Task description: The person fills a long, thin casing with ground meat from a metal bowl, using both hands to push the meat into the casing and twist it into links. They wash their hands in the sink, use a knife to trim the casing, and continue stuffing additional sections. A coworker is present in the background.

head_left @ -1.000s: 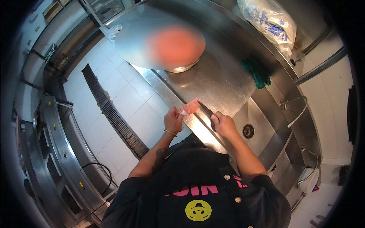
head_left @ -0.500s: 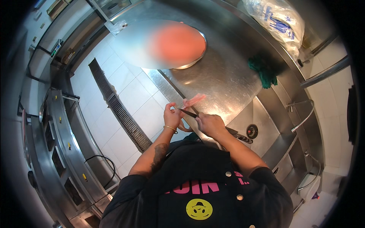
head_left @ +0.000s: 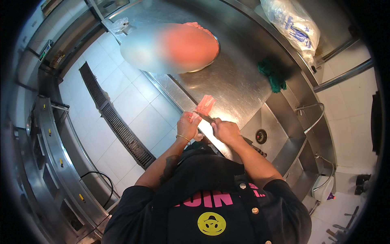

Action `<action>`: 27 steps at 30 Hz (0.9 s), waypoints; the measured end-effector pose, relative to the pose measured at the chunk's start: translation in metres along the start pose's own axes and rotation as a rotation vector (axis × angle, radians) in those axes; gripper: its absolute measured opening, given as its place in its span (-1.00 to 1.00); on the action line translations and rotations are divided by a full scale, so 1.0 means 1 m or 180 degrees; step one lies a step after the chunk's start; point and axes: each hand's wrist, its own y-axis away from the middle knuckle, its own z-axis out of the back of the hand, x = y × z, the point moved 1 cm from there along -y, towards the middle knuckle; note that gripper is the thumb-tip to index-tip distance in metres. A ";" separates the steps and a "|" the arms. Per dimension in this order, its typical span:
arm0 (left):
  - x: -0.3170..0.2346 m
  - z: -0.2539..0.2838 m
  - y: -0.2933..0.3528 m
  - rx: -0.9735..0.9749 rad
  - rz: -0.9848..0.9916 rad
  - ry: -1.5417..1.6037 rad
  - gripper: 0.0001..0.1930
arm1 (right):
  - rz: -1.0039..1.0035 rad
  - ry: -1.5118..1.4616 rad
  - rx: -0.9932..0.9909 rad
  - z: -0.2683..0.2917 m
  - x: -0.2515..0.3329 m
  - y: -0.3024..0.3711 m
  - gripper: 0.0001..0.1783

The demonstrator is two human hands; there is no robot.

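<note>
- Tabletop: a stainless steel surface running from upper left to right. Its near edge lies just above both hands.
- Metal bowl: stands at the far end of the tabletop. Most of it is blurred over; only a pinkish-red mass and part of the right rim can be made out.
- Sink: a steel basin set into the tabletop to the right of the hands, with a round drain at its bottom. A curved tap arches over its right side.
- Plastic bag: clear with blue print, lying at the top right rim of the tabletop.
- Green cloth: bunched on the tabletop between the bag and the sink.
- Left hand: closed round the lower end of a piece of pink meat, holding it up over the tabletop edge. A thin bangle sits on the wrist.
- Right hand: closed in a fist round a knife. The handle is hidden inside the fist.
- Knife: the dark blade points left toward the left hand and lies against the base of the meat. It appears to touch the meat, though the contact is too small to confirm.
- Meat: a flat, ragged strip standing up from the left fingers, well apart from the bowl.
</note>
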 end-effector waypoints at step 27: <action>0.019 0.014 0.005 0.0049 -0.1978 -0.0402 -0.81 | -0.0966 0.0049 0.0149 0.003 0.006 0.009 -0.53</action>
